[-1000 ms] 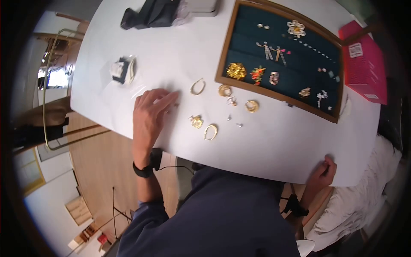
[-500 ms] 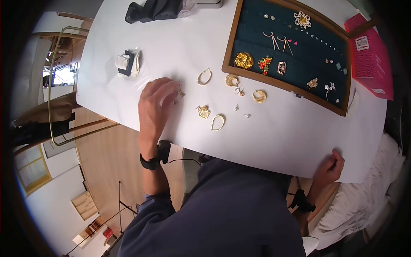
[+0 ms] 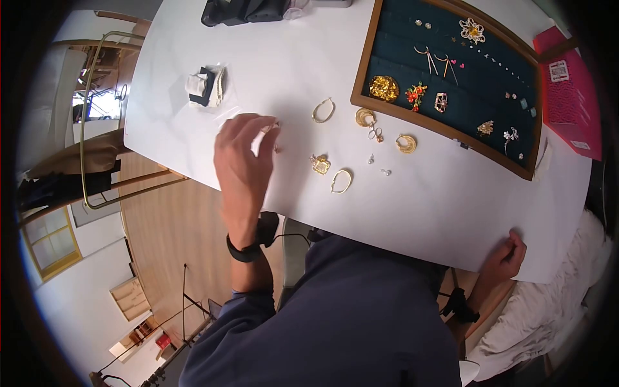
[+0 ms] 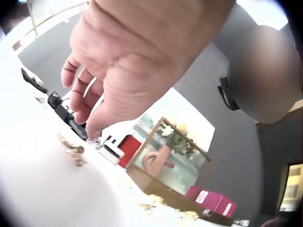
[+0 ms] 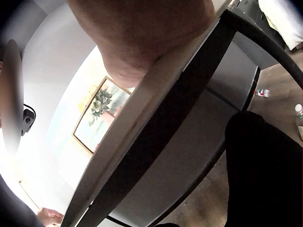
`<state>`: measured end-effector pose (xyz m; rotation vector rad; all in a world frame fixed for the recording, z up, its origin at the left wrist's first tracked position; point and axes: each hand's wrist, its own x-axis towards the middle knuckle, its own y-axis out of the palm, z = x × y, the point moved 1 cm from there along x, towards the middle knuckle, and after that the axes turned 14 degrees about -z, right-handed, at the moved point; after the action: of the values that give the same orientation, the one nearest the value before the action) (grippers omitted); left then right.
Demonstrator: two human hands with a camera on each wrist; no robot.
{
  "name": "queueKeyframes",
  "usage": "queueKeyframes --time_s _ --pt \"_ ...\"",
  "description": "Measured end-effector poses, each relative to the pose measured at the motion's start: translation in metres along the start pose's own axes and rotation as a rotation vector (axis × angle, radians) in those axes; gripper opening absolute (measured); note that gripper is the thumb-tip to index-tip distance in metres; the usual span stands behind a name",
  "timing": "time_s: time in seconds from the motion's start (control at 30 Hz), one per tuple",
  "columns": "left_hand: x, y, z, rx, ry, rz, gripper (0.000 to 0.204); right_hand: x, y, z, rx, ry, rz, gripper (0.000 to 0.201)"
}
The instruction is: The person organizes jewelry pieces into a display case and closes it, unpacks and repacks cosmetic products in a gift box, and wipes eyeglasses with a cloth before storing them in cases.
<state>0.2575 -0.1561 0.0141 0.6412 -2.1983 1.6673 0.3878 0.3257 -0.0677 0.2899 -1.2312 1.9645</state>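
Note:
My left hand [image 3: 245, 164] hovers over the white table, thumb and index fingertips brought together on a small earring mostly hidden by the fingers. In the left wrist view, gold-toned jewellery [image 4: 71, 149] shows just beyond those fingertips. To the right lie a gold hoop earring [image 3: 323, 110], a second hoop [image 3: 341, 181] and a gold square pendant-like earring [image 3: 320, 164]. Two round gold earrings [image 3: 405, 144] and small pearl studs [image 3: 385, 172] are farther right. My right hand [image 3: 505, 259] rests at the table's front edge, fingers loosely curled, holding nothing.
A wooden display case [image 3: 412, 119] with dark green lining holds brooches and earrings; its glass lid stands raised. Beside it is a pink box [image 3: 570, 109]. Small cloth pieces in clear plastic [image 3: 209, 86] lie left, and black items [image 3: 245, 11] at the back.
My left hand's fingers have gone from stretched over a small piece on the table to drawn together at it, the hand rising slightly. My right hand stays at the table edge.

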Motion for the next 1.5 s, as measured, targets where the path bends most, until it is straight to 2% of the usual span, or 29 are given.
queueKeyframes --time_s 0.07,0.13,0.17,0.33,0.4,0.53,0.6,0.67,0.73,1.0,1.1,1.17,1.2,1.27,1.3,1.33,1.4,1.47,1.5 --pt "0.002 0.000 -0.023 -0.167 0.093 0.039 0.020 0.001 -0.001 0.000 -0.003 0.009 0.002 0.025" --pt "0.003 0.012 -0.040 -0.208 0.042 0.096 0.017 -0.001 0.000 -0.002 -0.004 0.008 -0.001 0.025" --pt "0.003 0.018 -0.043 -0.195 0.069 0.088 0.016 0.000 0.000 -0.003 -0.006 0.009 -0.005 0.025" --pt "0.001 0.039 -0.033 -0.145 0.110 0.116 0.013 0.000 -0.001 0.000 -0.007 0.026 -0.002 0.024" --pt "-0.001 0.036 -0.030 -0.056 0.019 0.127 0.014 0.000 -0.001 0.001 -0.009 0.029 -0.001 0.024" --pt "0.003 0.029 -0.043 -0.112 -0.018 0.120 0.019 0.000 0.000 0.001 0.021 0.025 -0.005 0.024" --pt "0.004 0.029 -0.054 -0.220 0.276 0.172 0.029 0.000 -0.001 0.002 0.027 0.019 -0.008 0.024" --pt "-0.002 0.035 -0.063 -0.245 0.298 0.221 0.034 0.000 -0.001 0.004 0.006 0.033 -0.003 0.023" --pt "-0.003 0.042 -0.071 -0.222 0.342 0.148 0.030 0.000 -0.001 0.006 0.015 0.027 -0.011 0.023" --pt "0.011 0.042 -0.048 -0.180 0.313 0.230 0.017 0.001 -0.002 0.004 0.039 0.034 -0.012 0.023" --pt "0.018 0.038 -0.045 -0.174 0.387 0.241 0.019 0.000 0.001 0.008 0.019 0.005 -0.013 0.023" --pt "0.028 0.029 -0.045 -0.257 0.246 0.349 0.022 -0.001 0.002 0.005 0.016 0.001 -0.042 0.024" --pt "0.034 0.025 -0.042 -0.249 0.246 0.348 0.022 0.000 0.002 0.005 0.023 0.004 -0.041 0.024" --pt "0.051 0.015 -0.025 -0.293 0.128 0.315 0.025 0.000 0.001 0.005 -0.003 0.004 -0.037 0.024" --pt "0.060 0.009 -0.016 -0.239 0.213 0.275 0.026 -0.001 0.001 0.004 0.004 0.002 -0.028 0.024" --pt "0.070 0.004 -0.010 -0.241 0.220 0.282 0.025 -0.001 0.001 0.004 0.006 0.010 -0.031 0.024" --pt "0.088 -0.002 -0.003 -0.195 0.336 0.304 0.021 -0.001 0.002 0.003 0.013 0.014 -0.029 0.024" --pt "0.096 0.012 -0.001 -0.224 0.375 0.337 0.018 0.000 0.001 0.003 0.023 0.005 -0.029 0.023" --pt "0.095 0.024 -0.003 -0.387 0.386 0.410 0.019 0.000 0.001 0.004 0.027 -0.002 -0.024 0.023"
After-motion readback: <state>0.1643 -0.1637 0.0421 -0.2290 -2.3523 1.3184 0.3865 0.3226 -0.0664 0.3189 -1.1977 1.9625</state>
